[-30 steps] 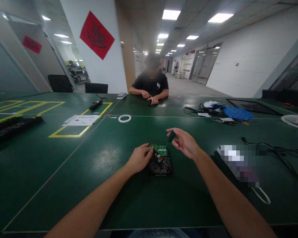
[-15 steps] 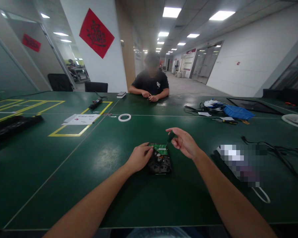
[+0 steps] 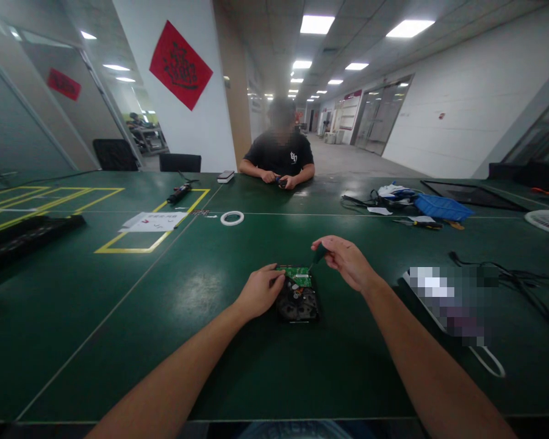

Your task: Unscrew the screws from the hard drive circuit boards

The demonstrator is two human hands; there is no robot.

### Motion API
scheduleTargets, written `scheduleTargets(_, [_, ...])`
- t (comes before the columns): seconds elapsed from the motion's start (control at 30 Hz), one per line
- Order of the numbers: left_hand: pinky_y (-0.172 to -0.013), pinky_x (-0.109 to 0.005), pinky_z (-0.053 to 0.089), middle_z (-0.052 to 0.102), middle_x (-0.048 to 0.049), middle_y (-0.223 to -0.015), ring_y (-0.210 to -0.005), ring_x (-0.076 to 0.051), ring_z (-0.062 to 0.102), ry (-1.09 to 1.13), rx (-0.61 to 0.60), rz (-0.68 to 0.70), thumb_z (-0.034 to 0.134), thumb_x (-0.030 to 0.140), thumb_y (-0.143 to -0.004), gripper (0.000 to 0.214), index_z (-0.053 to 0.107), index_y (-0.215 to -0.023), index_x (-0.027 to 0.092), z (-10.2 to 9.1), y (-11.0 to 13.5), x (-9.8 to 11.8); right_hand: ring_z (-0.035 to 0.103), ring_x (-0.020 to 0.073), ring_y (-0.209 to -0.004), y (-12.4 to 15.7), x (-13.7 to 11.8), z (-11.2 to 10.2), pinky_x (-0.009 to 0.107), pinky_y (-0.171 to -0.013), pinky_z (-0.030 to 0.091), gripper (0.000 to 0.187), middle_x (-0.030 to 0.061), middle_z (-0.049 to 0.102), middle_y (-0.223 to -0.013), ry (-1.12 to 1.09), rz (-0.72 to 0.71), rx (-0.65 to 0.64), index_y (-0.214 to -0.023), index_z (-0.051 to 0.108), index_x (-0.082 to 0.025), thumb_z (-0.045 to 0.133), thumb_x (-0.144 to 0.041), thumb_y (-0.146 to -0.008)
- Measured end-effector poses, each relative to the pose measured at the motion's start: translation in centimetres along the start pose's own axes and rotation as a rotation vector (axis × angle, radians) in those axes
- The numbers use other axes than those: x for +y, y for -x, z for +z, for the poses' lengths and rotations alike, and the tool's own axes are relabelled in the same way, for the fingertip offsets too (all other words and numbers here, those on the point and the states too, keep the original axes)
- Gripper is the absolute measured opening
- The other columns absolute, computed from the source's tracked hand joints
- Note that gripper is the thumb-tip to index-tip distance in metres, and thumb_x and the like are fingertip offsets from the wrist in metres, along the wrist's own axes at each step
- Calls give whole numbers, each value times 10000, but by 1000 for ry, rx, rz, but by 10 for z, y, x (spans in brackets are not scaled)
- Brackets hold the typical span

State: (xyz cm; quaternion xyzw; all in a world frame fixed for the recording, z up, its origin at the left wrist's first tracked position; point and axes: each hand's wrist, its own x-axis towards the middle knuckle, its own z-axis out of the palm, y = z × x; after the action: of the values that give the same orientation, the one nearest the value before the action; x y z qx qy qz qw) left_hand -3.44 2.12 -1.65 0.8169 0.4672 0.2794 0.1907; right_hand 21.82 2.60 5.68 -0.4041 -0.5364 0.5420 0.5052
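Note:
A black hard drive [image 3: 297, 302] with a green circuit board on its far end lies on the green table [image 3: 174, 292] in front of me. My left hand [image 3: 258, 292] grips its left edge with curled fingers. My right hand [image 3: 348, 261] pinches a small dark-handled screwdriver [image 3: 317, 254], whose tip points down at the far right corner of the circuit board.
A person in a black shirt [image 3: 281, 155] sits across the table, hands busy with a small object. A white tape ring [image 3: 232, 218], a paper sheet [image 3: 153, 221], a blue tray [image 3: 441, 207] with tools and black cables [image 3: 516, 280] lie around.
My hands and the drive have barely moved; the view has shifted slightly. The person opposite has drawn both hands together over a small object.

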Motion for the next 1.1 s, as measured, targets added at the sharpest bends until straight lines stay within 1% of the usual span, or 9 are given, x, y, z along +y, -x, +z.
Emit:
scheduleTargets(0.13, [-1122,-417,462,706,-83,-1301,-1336,-267,576,8,15,18,491,313,-1013,343,761,-1200,213,-1,0,2,464,76,-542,2,1,5,226,-448,311,267,82,747,-1056,-70,58,-26,-896,605,-199,708,-442,-860])
scheduleTargets(0.2, [-1122,-413,462,722,-78,-1269,-1334,-263,578,8,17,21,491,303,-1011,339,764,-1192,215,-2,1,3,464,79,-527,3,1,8,216,-429,291,282,69,748,-1008,-106,87,-18,-941,586,-216,708,-456,-860])
scheduleTargets(0.33, [-1124,-404,460,711,-90,-1289,-1332,-260,580,5,11,2,488,312,-1014,351,755,-1212,199,-2,1,3,474,78,-517,4,0,8,207,-394,248,343,37,698,-932,-146,86,-8,-1108,649,-230,675,-475,-870])
scheduleTargets(0.53, [-1128,-419,453,680,-89,-1344,-1342,-273,569,5,3,2,476,338,-1021,365,752,-1223,211,-1,1,1,461,66,-508,5,-2,8,219,-381,182,284,61,702,-1029,-134,101,-74,-985,684,-200,669,-453,-857])
scheduleTargets(0.7, [-1129,-421,455,688,-64,-1333,-1340,-270,572,12,0,0,485,334,-1017,350,753,-1218,234,0,1,-1,458,79,-550,5,-2,8,219,-423,256,280,83,739,-1064,-77,77,-53,-923,608,-199,718,-444,-845])
scheduleTargets(0.8, [-1119,-414,466,687,-65,-1336,-1327,-268,583,19,13,4,493,328,-1012,345,752,-1218,231,1,1,-2,468,84,-537,5,-1,9,211,-416,248,304,59,738,-1005,-130,95,-54,-971,574,-224,712,-467,-851])
scheduleTargets(0.93, [-1114,-410,471,691,-74,-1327,-1317,-269,591,23,16,14,488,336,-1016,349,759,-1205,226,1,1,-1,480,77,-505,5,-1,10,216,-383,193,360,14,675,-931,-146,88,-77,-1142,632,-264,695,-471,-855])
scheduleTargets(1.03, [-1114,-415,470,684,-75,-1337,-1309,-272,597,18,0,8,484,342,-1018,355,755,-1215,223,0,1,-1,444,81,-500,5,-1,8,227,-392,182,336,-3,586,-747,-74,70,-77,-1069,703,-214,689,-473,-856])
scheduleTargets(1.1, [-1116,-415,467,680,-78,-1345,-1310,-272,595,12,0,8,484,342,-1019,359,748,-1227,217,0,1,0,419,82,-518,4,-1,6,228,-414,195,304,-9,555,-691,-9,40,-46,-998,725,-192,711,-450,-839])
